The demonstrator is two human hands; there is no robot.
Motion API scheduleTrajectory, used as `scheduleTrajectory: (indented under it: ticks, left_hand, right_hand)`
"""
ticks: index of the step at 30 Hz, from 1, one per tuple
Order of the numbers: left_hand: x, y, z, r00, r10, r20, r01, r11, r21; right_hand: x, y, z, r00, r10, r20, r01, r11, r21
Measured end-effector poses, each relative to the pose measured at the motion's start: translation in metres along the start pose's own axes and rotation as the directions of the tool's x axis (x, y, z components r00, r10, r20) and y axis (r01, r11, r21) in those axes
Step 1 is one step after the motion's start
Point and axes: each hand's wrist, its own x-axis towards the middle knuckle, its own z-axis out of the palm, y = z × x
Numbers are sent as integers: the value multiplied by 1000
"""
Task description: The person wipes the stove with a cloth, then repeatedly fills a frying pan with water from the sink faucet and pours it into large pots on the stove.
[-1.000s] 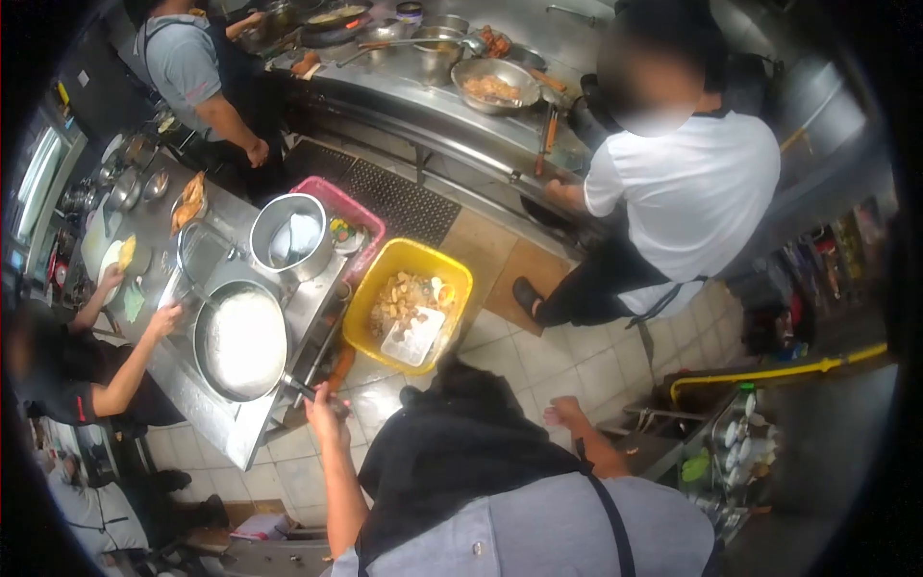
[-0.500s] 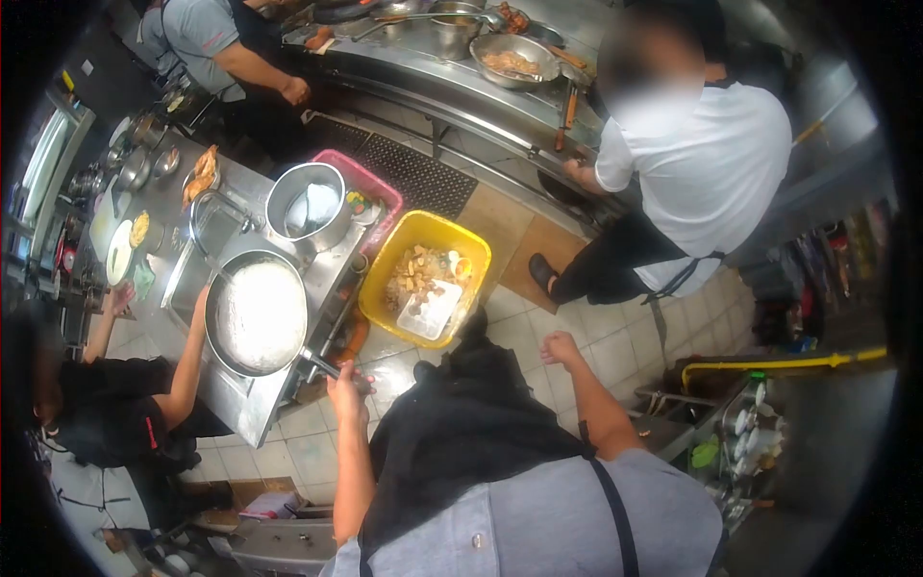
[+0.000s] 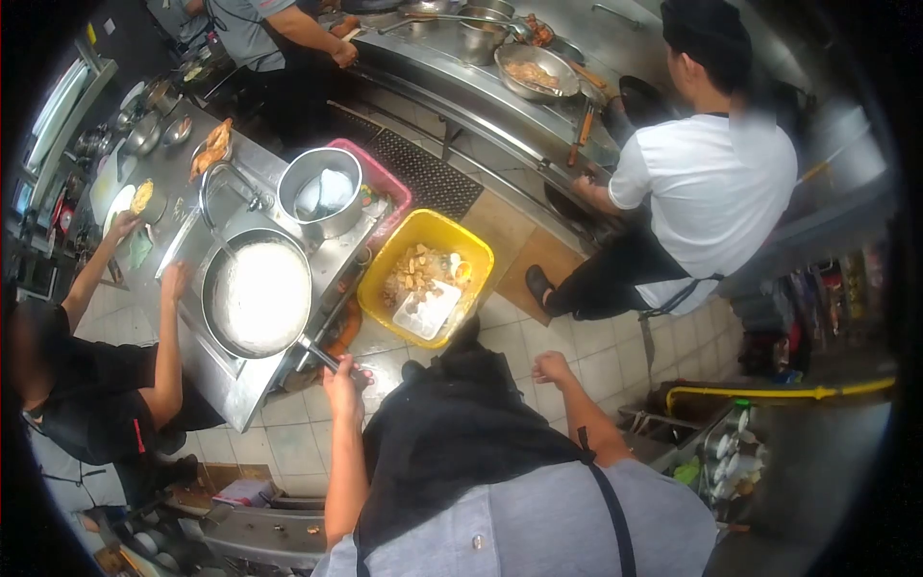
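My left hand (image 3: pixel 344 382) is wrapped round the dark handle of a large round pan (image 3: pixel 213 306). White foamy liquid (image 3: pixel 260 296) fills the pan, which sits at the sink under a curved faucet (image 3: pixel 205 204). Beside the pan stands a deep metal pot (image 3: pixel 335 219) with something pale inside. My right hand (image 3: pixel 551 368) hangs over the floor, its fingers curled, apart from any object. Between the sink and my body is a yellow bin (image 3: pixel 370 279) holding food scraps and a white tray (image 3: pixel 428 310).
A co-worker in white (image 3: pixel 716 183) stands at the stove counter (image 3: pixel 433 72), near a bowl of food (image 3: pixel 538 72). Another person (image 3: pixel 106 394) reaches over the sink table from the left. A third (image 3: pixel 274 38) stands at top left. A pink basket (image 3: pixel 391 183) adjoins the yellow bin.
The view has shifted. The pan has stayed in my left hand at the sink. The left person's nearer hand has drawn back from the pan's rim. My right hand has stayed curled.
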Motion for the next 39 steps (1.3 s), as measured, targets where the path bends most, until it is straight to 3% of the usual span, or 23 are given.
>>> scheduleTrajectory:
  ticks: [12,16,23,27,33,39]
  left_hand:
    - [-12,18,2,988,-53,142,87,965,-247]
    - [-14,29,-6,974,-102,202,152,958,-245]
    - [-22,35,-19,983,-125,133,144,979,-146]
    - [-11,20,-20,970,-128,206,158,978,-139]
    - [-14,15,-17,984,-99,148,117,986,-118]
    - [-11,12,-18,983,-126,132,138,987,-79]
  right_hand:
    - [-6,-18,8,1000,-24,12,24,999,-27]
    - [3,-19,10,999,-35,33,38,997,-67]
    - [17,-41,20,999,-34,39,39,992,-118]
    - [27,-41,25,998,-58,39,59,998,-28]
    - [24,-39,32,993,-111,46,114,992,-46]
    - [22,-26,29,996,-50,77,55,996,-70]
